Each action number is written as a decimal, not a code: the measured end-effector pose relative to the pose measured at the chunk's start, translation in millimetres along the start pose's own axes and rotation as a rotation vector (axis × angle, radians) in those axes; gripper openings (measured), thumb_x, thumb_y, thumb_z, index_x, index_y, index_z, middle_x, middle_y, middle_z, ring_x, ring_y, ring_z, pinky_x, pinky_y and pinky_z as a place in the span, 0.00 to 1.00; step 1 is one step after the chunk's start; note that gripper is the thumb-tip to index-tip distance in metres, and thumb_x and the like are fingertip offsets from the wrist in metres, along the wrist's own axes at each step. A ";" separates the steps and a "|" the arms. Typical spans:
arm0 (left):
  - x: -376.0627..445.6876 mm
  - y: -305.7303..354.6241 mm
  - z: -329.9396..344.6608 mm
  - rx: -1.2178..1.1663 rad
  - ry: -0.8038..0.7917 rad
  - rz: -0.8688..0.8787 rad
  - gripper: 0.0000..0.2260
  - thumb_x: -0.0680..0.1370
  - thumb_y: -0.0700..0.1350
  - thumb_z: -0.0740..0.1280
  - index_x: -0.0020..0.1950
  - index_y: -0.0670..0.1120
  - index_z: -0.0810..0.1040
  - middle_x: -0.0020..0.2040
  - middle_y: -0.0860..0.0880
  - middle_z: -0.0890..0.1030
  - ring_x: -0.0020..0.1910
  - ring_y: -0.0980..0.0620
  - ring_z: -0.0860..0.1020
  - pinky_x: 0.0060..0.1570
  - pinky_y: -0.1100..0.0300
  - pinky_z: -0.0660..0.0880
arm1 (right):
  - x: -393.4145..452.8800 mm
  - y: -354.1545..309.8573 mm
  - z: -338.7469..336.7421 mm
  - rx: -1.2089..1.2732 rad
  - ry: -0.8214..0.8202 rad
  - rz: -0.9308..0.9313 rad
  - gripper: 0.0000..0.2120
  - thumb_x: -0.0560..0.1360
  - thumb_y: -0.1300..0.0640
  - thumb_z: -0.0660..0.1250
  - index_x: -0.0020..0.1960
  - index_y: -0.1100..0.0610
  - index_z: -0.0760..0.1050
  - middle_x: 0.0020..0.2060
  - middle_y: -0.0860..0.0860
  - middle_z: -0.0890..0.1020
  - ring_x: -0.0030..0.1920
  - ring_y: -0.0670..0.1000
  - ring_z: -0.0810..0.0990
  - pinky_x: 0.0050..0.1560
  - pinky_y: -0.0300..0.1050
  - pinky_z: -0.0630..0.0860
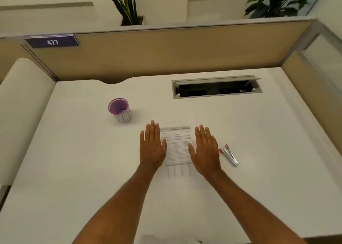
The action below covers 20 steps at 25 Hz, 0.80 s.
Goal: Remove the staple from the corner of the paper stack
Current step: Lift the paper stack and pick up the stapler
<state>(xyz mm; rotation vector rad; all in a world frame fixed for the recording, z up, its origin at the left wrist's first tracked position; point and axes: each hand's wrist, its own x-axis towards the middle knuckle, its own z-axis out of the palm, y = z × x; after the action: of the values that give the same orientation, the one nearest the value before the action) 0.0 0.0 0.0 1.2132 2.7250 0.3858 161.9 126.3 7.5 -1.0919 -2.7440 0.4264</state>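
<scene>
A: Where's the paper stack?
B: The stack (177, 143) lies flat mid-worktop (259, 132), between both hands.
A: And the hands?
B: Left hand (152, 146) and right hand (205, 148) are flat, palms down, fingers spread, holding nothing, each over a side edge.
A: The staple?
B: Too small to see. A remover (229, 155) lies just right; a purple cup (120, 110) sits left-back.

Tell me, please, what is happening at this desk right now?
A person has both hands flat and open on a white desk: the left hand and the right hand rest on either side of a printed paper stack. Neither holds anything. A metal staple remover with red tips lies untouched beside the right hand. A purple-lined cup stands farther back on the left. The staple itself is too small to see.
</scene>
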 end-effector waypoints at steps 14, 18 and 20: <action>33.3 -13.0 50.8 -0.203 -0.041 -0.339 0.29 0.83 0.54 0.59 0.82 0.44 0.58 0.79 0.43 0.66 0.76 0.42 0.65 0.72 0.39 0.61 | -8.4 4.5 83.8 -0.022 -0.177 0.081 0.33 0.84 0.41 0.47 0.83 0.58 0.52 0.83 0.55 0.54 0.83 0.56 0.51 0.81 0.58 0.55; 51.5 -4.7 45.3 -0.388 -0.020 -0.517 0.29 0.83 0.52 0.62 0.81 0.47 0.60 0.78 0.45 0.68 0.76 0.42 0.65 0.73 0.38 0.60 | -9.6 4.8 92.1 -0.031 -0.141 0.097 0.33 0.84 0.40 0.46 0.83 0.58 0.53 0.83 0.55 0.56 0.83 0.56 0.52 0.81 0.58 0.56; 60.6 -4.9 41.4 -0.513 -0.004 -0.606 0.26 0.83 0.50 0.63 0.80 0.49 0.62 0.76 0.47 0.71 0.75 0.43 0.66 0.74 0.38 0.61 | -10.1 5.1 93.9 -0.030 -0.133 0.090 0.33 0.84 0.40 0.47 0.83 0.58 0.53 0.83 0.55 0.55 0.83 0.56 0.52 0.81 0.58 0.55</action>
<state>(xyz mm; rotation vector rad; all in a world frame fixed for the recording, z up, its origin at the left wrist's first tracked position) -34.6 49.4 -42.2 0.2459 2.5703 0.9033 149.2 103.8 -83.4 -1.2407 -2.8316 0.4879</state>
